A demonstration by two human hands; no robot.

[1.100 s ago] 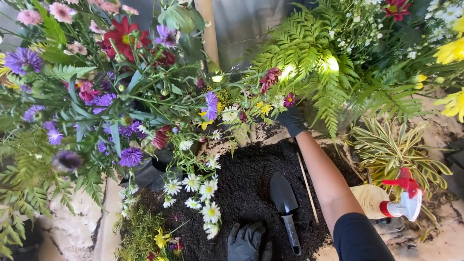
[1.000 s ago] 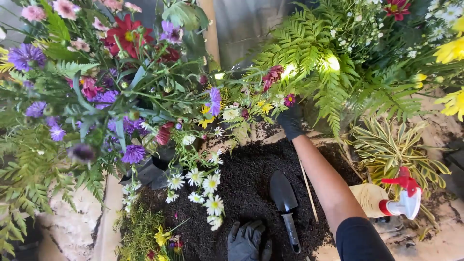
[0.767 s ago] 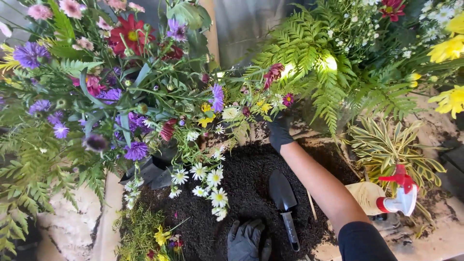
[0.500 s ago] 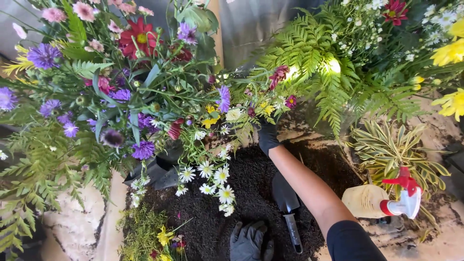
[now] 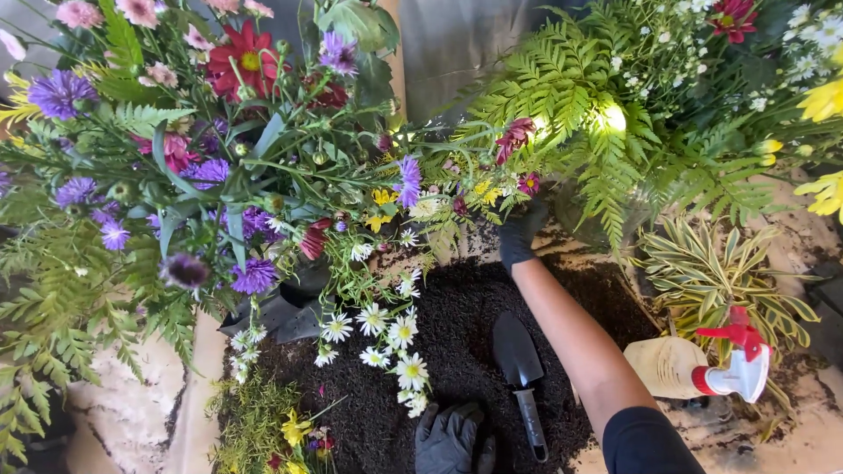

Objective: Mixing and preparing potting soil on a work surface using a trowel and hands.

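My right hand (image 5: 522, 235), in a black glove, reaches forward over a heap of dark soil (image 5: 457, 307) to the base of small pink and yellow flowers (image 5: 518, 140) under fern fronds (image 5: 571, 96). Its fingertips are hidden among the stems, so its grip is unclear. My left hand (image 5: 450, 437), also gloved in black, rests on the soil at the bottom edge with its fingers apart and nothing in it. A black hand trowel (image 5: 520, 364) lies on the soil between my two arms, blade pointing away from me.
A large bouquet of red, purple and pink flowers (image 5: 219, 132) fills the left, with white daisies (image 5: 391, 338) hanging over the soil. A spray bottle with a red trigger (image 5: 702, 369) lies at right beside a striped-leaf plant (image 5: 720, 263). Yellow flowers (image 5: 821, 101) sit far right.
My right hand dipped back toward the soil, then returned up to the flower stems under the fern. My left hand and the trowel stayed put.
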